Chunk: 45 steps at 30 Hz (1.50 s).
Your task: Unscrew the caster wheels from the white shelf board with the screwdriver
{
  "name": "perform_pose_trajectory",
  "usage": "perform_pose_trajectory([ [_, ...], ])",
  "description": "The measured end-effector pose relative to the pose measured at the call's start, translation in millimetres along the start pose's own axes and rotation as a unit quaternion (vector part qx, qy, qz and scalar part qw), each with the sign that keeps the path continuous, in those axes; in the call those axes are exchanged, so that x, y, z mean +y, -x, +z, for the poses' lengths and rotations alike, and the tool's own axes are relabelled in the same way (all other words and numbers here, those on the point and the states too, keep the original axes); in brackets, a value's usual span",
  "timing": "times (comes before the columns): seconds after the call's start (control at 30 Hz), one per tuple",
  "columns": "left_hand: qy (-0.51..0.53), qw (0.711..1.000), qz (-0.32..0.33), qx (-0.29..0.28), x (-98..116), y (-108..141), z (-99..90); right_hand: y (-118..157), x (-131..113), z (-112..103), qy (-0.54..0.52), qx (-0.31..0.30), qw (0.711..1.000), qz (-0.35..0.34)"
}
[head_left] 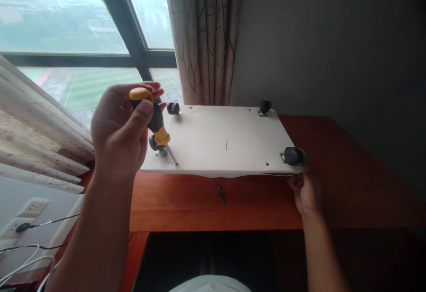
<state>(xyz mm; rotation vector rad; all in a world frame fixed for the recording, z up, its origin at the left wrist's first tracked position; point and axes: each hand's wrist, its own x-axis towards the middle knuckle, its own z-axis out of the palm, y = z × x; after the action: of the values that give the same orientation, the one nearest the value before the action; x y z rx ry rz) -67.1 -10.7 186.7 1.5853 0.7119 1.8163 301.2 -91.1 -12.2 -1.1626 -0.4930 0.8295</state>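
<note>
My left hand (123, 125) grips a yellow and black screwdriver (156, 121), whose tip meets a screw near the front left corner of a white board (213, 136). Black casters stand at the board's corners: back left (173, 108), back right (265, 106), front right (294, 155) and front left (156, 143), the last partly behind the screwdriver. My right hand (306, 190) holds the board's front right corner from below, its fingers partly hidden. A few long screws (221, 195) lie on the red-brown table (186, 207) in front of the board.
A window (60, 17) and curtains (206, 34) stand behind and to the left. Wall sockets (33, 207) with a black plug and white cables (29, 261) are at the lower left. A dark chair (239, 252) sits below the table's front edge.
</note>
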Motion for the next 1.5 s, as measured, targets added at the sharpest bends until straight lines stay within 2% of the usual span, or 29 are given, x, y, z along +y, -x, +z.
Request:
perform_pose_trajectory([
  [0.13, 0.022, 0.999, 0.043, 0.012, -7, -3, -0.9, -1, 1, -1, -0.011, 0.001, 1.000, 0.002],
  [0.33, 0.067, 0.997, 0.006, -0.032, -2, -1, 0.2, 0, 2, -1, -0.014, 0.001, 1.000, 0.005],
  [0.53, 0.015, 0.997, 0.069, 0.012, -6, 0, -0.4, -2, 3, -1, -0.012, -0.009, 1.000, 0.004],
  [0.6, 0.030, 0.998, 0.063, -0.007, -7, -1, -2.0, -2, 3, -1, -0.013, -0.007, 1.000, 0.005],
  [0.77, 0.059, 0.997, -0.003, -0.059, -3, -2, -3.2, -2, 3, -1, -0.018, 0.005, 1.000, 0.007],
  [0.97, -0.010, 0.997, 0.070, -0.022, -9, 0, -0.8, -2, 3, -1, -0.021, 0.006, 1.000, 0.012],
  [1.2, 0.023, 0.998, 0.023, -0.053, -10, -1, 1.4, -1, 3, 0, -0.019, -0.001, 1.000, 0.005],
  [1.37, -0.049, 0.995, 0.061, -0.055, -9, 1, 2.2, 0, 2, 0, -0.014, -0.001, 1.000, 0.001],
  [1.5, -0.021, 0.996, 0.038, -0.081, -15, -1, 4.4, 0, 1, 0, -0.006, 0.000, 1.000, 0.004],
])
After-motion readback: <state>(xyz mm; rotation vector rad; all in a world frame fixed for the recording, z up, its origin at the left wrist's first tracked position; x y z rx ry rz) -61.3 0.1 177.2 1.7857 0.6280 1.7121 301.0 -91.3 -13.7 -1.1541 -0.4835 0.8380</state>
